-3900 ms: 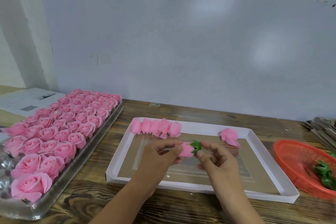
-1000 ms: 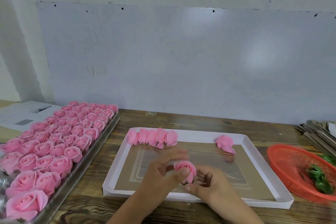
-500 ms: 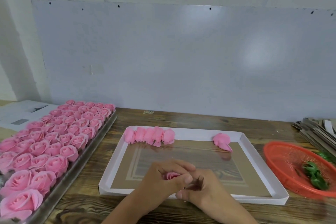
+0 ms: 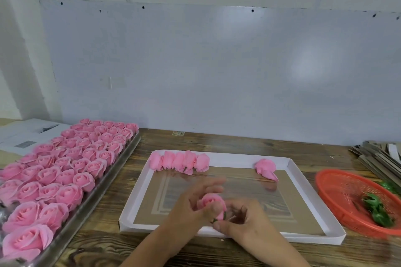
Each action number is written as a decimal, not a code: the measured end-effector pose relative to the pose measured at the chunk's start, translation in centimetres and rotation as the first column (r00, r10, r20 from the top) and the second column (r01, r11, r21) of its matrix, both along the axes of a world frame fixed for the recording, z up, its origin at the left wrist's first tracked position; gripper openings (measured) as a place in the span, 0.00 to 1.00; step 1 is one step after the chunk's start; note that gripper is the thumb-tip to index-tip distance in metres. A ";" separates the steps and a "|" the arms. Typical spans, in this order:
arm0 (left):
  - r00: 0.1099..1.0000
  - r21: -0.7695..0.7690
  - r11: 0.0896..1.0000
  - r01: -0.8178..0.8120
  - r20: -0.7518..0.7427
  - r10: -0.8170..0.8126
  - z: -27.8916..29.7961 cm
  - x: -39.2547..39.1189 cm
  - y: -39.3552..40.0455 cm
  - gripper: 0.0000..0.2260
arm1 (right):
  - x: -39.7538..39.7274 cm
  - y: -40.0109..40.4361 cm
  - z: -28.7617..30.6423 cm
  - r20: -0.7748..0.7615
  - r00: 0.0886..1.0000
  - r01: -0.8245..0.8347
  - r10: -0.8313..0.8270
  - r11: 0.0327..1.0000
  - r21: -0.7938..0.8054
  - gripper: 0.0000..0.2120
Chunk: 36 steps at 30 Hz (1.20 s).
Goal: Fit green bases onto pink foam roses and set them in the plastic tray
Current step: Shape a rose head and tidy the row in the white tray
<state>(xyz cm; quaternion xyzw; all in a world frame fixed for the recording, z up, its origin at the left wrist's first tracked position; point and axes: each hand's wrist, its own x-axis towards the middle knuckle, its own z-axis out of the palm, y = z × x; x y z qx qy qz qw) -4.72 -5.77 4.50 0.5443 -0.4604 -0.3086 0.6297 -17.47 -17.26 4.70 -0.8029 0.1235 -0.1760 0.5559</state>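
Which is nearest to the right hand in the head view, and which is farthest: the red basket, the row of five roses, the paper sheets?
From the right hand:
1. Row of five roses, ahead, slightly left.
2. Red basket, right side.
3. Paper sheets, far left corner.

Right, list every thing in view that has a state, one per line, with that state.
left hand: fingers curled round the held rose
right hand: pinches the held rose from below
held rose: upright, green base just visible under it
plastic tray: packed with upright roses
row of five roses: lying on their sides
lone rose: on its side, apart from the row
white box lid: open, mostly bare
red basket: few green bases left
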 end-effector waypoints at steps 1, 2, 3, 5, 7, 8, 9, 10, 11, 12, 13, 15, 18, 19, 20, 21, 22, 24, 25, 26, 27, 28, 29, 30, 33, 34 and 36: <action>0.999 -0.026 0.999 -0.045 0.009 0.045 0.1 -0.1 -0.1 0.20 | 0.0 0.1 -0.1 -0.040 0.999 0.010 -0.012 0.999 -0.039 0.05; 0.997 -0.039 0.997 -0.074 0.025 0.075 0.1 -0.2 -0.2 0.14 | 0.0 0.0 -0.2 -0.071 0.997 0.022 -0.028 0.997 -0.080 0.07; 0.996 -0.040 0.996 -0.079 0.039 0.081 0.1 -0.3 -0.2 0.11 | -0.1 0.0 -0.3 -0.097 0.995 0.026 -0.036 0.993 -0.112 0.09; 0.997 -0.022 0.999 -0.043 0.060 0.045 -0.1 -0.3 -0.3 0.09 | -0.1 0.1 0.0 -0.130 0.990 0.034 -0.053 0.989 -0.143 0.06; 0.998 -0.001 1.000 -0.009 0.056 0.009 -0.2 -0.2 -0.3 0.11 | -0.1 0.2 0.2 -0.127 0.991 0.030 -0.046 0.992 -0.122 0.09; 0.999 0.007 1.000 0.000 0.045 -0.001 -0.2 -0.1 -0.3 0.11 | -0.2 0.2 0.2 -0.118 0.992 0.026 -0.038 0.994 -0.103 0.11; 0.999 0.013 1.000 0.014 0.050 -0.015 -0.2 -0.1 -0.3 0.11 | -0.2 0.3 0.3 -0.106 0.994 0.020 -0.028 0.997 -0.078 0.11; 0.996 0.016 0.999 0.034 0.078 -0.035 -0.3 0.0 -0.4 0.09 | -0.2 0.4 0.4 -0.084 0.996 0.006 -0.011 0.999 -0.052 0.10; 0.990 0.019 0.998 0.061 0.124 -0.063 -0.3 -0.1 -0.5 0.08 | -0.3 0.5 0.5 -0.057 0.998 -0.008 0.006 0.999 -0.034 0.11; 0.981 0.027 0.995 0.092 0.169 -0.095 -0.5 -0.1 -0.5 0.07 | -0.3 0.5 0.5 -0.028 0.999 -0.020 0.019 0.999 -0.026 0.13; 0.972 0.038 0.993 0.115 0.201 -0.120 -0.5 0.0 -0.5 0.07 | -0.2 0.5 0.5 -0.006 0.999 -0.036 0.036 0.999 -0.024 0.16; 0.971 0.057 0.992 0.116 0.202 -0.125 -0.4 0.0 -0.4 0.12 | -0.2 0.4 0.4 0.028 0.998 -0.050 0.049 0.999 0.006 0.20; 0.994 0.065 0.994 0.089 0.050 -0.092 -0.4 0.0 -0.4 0.29 | -0.1 0.0 0.2 0.128 0.992 -0.027 0.008 0.988 0.150 0.16; 0.998 0.041 0.997 0.070 -0.012 -0.070 -0.5 0.0 -0.4 0.32 | -0.1 -0.1 0.2 0.153 0.988 -0.037 0.007 0.981 0.192 0.15; 0.997 0.013 0.999 0.042 -0.059 -0.042 -0.4 0.0 -0.4 0.31 | -0.1 -0.2 0.1 0.156 0.988 -0.036 0.002 0.976 0.213 0.16; 0.997 -0.013 1.000 0.012 -0.081 -0.013 -0.2 0.0 -0.3 0.28 | 0.0 -0.2 0.0 0.143 0.990 -0.013 -0.018 0.977 0.214 0.16; 0.996 -0.040 0.999 -0.015 -0.083 0.012 -0.1 0.0 -0.3 0.25 | 0.1 -0.3 0.0 0.118 0.992 0.028 -0.052 0.980 0.196 0.15; 0.996 -0.083 0.995 -0.056 -0.078 0.049 0.1 -0.1 -0.2 0.19 | 0.2 0.0 -0.2 0.050 0.995 0.086 -0.092 0.989 0.120 0.11; 0.995 -0.085 0.994 -0.071 -0.073 0.064 0.2 -0.2 -0.2 0.15 | 0.3 0.2 -0.2 0.013 0.996 0.089 -0.090 0.993 0.081 0.11; 0.996 -0.075 0.994 -0.076 -0.060 0.071 0.3 -0.3 -0.2 0.11 | 0.3 0.4 -0.1 -0.020 0.996 0.084 -0.083 0.995 0.049 0.14; 0.997 -0.060 0.996 -0.069 -0.039 0.067 0.3 -0.4 -0.2 0.09 | 0.4 0.6 0.0 -0.048 0.995 0.083 -0.082 0.996 0.021 0.19; 0.998 -0.044 0.997 -0.059 -0.021 0.058 0.3 -0.5 -0.2 0.09 | 0.4 0.8 0.1 -0.074 0.993 0.091 -0.091 0.996 0.005 0.23; 0.999 -0.031 0.998 -0.050 -0.010 0.050 0.2 -0.6 -0.3 0.10 | 0.4 1.0 0.2 -0.096 0.990 0.107 -0.107 0.994 -0.003 0.25; 0.999 -0.019 0.998 -0.054 -0.004 0.054 0.2 -0.5 -0.3 0.11 | 0.5 1.0 0.1 -0.115 0.986 0.122 -0.123 0.992 -0.009 0.25; 0.998 0.011 0.998 -0.064 0.010 0.063 0.0 -0.3 -0.3 0.07 | 0.6 1.1 -0.1 -0.137 0.977 0.159 -0.161 0.987 -0.025 0.21; 0.999 0.029 0.998 -0.051 0.015 0.051 -0.1 -0.2 -0.3 0.04 | 0.7 1.1 -0.2 -0.128 0.976 0.175 -0.178 0.984 -0.032 0.18; 0.996 0.072 0.996 -0.047 0.073 0.042 -0.2 -0.2 -0.4 0.06 | 0.8 1.1 -0.3 -0.074 0.978 0.189 -0.194 0.980 -0.069 0.18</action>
